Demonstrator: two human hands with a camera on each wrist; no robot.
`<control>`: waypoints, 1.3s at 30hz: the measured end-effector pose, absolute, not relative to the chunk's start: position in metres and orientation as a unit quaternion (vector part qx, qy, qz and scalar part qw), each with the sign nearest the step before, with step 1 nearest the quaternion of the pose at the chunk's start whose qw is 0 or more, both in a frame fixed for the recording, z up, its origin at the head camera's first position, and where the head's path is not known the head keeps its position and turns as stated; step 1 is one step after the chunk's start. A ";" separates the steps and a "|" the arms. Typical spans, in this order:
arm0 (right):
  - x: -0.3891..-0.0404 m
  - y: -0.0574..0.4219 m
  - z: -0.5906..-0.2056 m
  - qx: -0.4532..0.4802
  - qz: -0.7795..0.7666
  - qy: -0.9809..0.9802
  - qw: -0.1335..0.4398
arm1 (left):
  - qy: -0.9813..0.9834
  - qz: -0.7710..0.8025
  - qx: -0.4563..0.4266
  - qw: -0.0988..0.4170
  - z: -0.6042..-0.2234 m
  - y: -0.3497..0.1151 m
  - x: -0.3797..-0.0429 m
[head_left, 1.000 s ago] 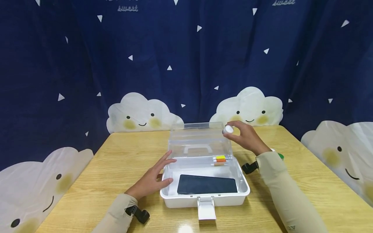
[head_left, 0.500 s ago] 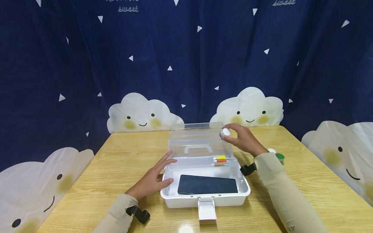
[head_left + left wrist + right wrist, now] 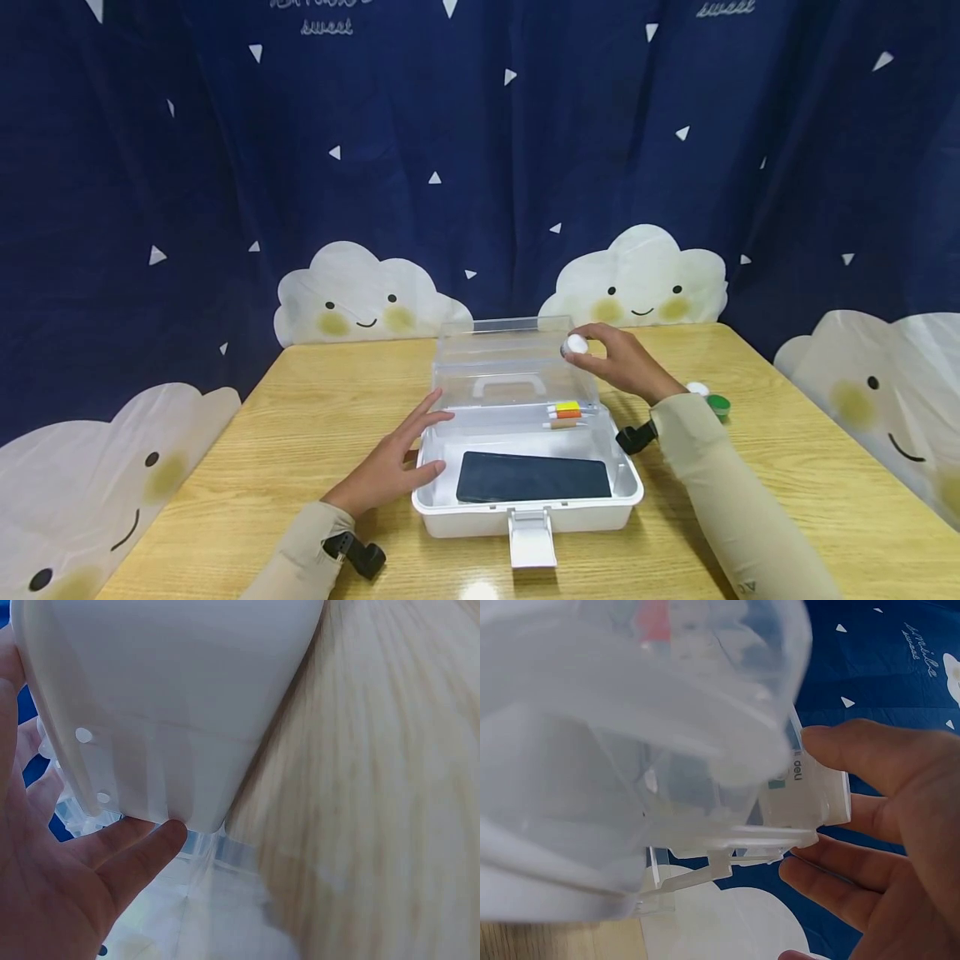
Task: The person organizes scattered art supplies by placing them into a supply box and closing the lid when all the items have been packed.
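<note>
My right hand (image 3: 626, 358) pinches a small round container (image 3: 576, 344) with a white end, above the right side of the raised clear lid (image 3: 510, 343). In the right wrist view, the pale container (image 3: 814, 787) shows "deli" lettering. My left hand (image 3: 390, 467), fingers spread, rests against the left side of the white plastic box (image 3: 585, 520), its thumb over the rim. Two of its fingers (image 3: 142, 859) touch the box's outer wall in the left wrist view. Inside lie a dark flat rectangular thing (image 3: 532, 477) and, behind it, yellow, orange and brown pen-like sticks (image 3: 566, 414).
A green round-topped container (image 3: 718, 406) and a white round one (image 3: 697, 389) stand on the wooden table (image 3: 337, 392) beyond my right forearm. The box's front latch (image 3: 532, 540) hangs down towards me. A blue curtain (image 3: 480, 125) with clouds rises behind the table.
My right hand has moved slightly left and down with the small round container, and the green and white round containers are more exposed. The left hand and box have stayed put.
</note>
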State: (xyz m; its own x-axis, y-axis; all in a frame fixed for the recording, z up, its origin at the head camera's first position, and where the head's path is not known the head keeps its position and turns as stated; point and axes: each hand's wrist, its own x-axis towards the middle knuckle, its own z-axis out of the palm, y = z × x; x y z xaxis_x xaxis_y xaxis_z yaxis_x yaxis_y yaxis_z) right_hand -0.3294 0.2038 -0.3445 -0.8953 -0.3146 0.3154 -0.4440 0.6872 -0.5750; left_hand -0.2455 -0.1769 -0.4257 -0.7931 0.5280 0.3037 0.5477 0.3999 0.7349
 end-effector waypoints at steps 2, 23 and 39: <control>-0.330 0.204 -0.345 0.210 0.338 -0.913 0.095 | -0.836 -0.443 -0.323 0.012 -0.427 -0.177 -0.246; -0.328 0.204 -0.345 0.202 0.335 -0.917 0.074 | -0.838 -0.438 -0.324 0.017 -0.425 -0.176 -0.244; -0.329 0.204 -0.345 0.201 0.323 -0.922 0.076 | -0.837 -0.438 -0.328 0.021 -0.426 -0.177 -0.245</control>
